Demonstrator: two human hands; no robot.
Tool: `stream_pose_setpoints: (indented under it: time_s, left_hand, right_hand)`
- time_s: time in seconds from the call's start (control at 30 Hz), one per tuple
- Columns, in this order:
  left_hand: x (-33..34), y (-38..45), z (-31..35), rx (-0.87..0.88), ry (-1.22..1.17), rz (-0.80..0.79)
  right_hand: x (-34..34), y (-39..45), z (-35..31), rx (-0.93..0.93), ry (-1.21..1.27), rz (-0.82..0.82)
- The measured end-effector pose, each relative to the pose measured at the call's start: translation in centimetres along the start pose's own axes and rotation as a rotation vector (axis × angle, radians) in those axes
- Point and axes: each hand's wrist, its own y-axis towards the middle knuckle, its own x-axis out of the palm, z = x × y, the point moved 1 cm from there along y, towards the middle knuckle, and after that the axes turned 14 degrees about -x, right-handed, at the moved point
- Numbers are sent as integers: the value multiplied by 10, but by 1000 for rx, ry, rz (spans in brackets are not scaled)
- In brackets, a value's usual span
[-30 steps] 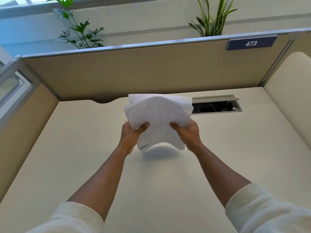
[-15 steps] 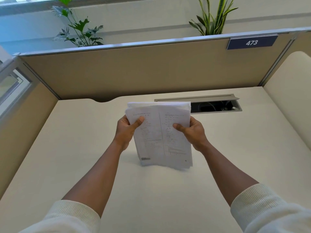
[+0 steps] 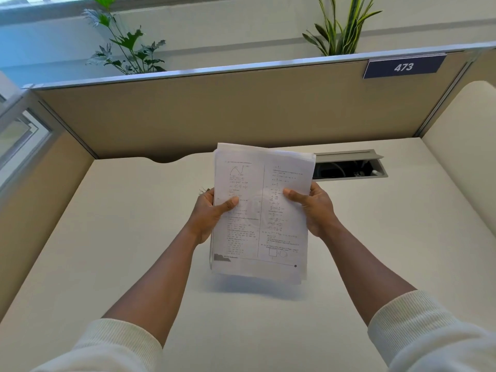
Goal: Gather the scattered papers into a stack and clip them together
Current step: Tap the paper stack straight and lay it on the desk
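**Papers gathered, squaring in hand, clip not yet on**

Gathering looks done: all visible papers (image 3: pixel 261 210) are in one stack, held upright above the desk (image 3: pixel 120 237), bottom edge just off the surface with a shadow below. No loose sheets visible elsewhere on the desk. Left hand (image 3: pixel 208 214) grips the stack's left edge, thumb on the front sheet, fingers behind. Right hand (image 3: pixel 316 208) grips the right edge the same way. Both grips closed on the stack.

Stack not fully square: top edges fan out at the upper right, lower corners are staggered. Judgement: this is the aligning step, tapping edges even on the desk.

Left to do: finish squaring, then clip. A small dark object (image 3: pixel 204 189) peeks out just behind the left hand; could be the clip, too small to tell. No clip on the stack. Open cable tray (image 3: pixel 349 167) sits behind, near the stack's top right corner.
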Motion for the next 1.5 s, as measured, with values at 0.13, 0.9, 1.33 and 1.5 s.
stream_pose_setpoints:
  time_s: [0.13,0.9,1.33,1.5]
  left_hand:
    - [5,3,-3,17,-28,81]
    - [5,0,-25,52,-22,190]
    - [1,-3,-20,-12,9,190]
    - [2,-4,-14,-65,-78,124]
  right_hand:
    - [6,0,1,5,47,-32]
    - [14,-18,36,-54,-540,-123]
    - [4,-15,25,-10,-314,-83]
    - [3,-15,20,110,-153,-100]
